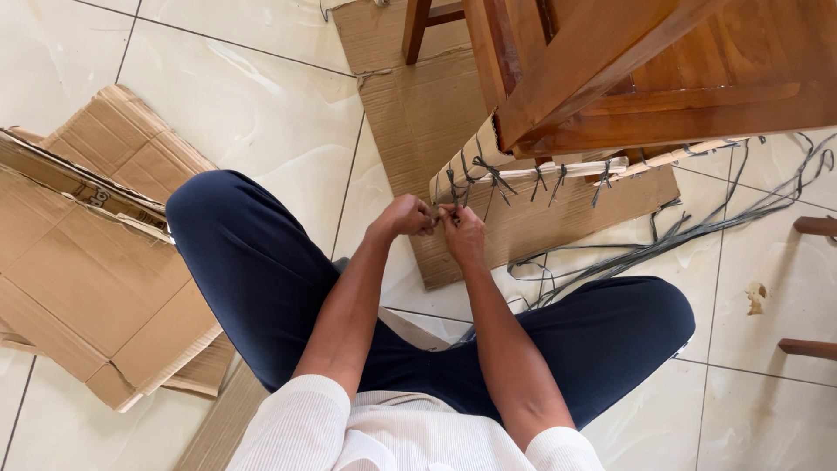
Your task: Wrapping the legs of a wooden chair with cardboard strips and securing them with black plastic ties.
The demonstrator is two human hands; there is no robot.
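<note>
Below the chair, cardboard wrap covers a leg, lashed with dark knotted strings; left hand and right hand pinch one string at the wrap's end.

Counts — two hands: left hand, right hand. One wooden chair, one cardboard sheet under it, one pile of flattened cardboard boxes, one loose bundle of grey cord — roughly six cord ties along the wrapped rail.
</note>
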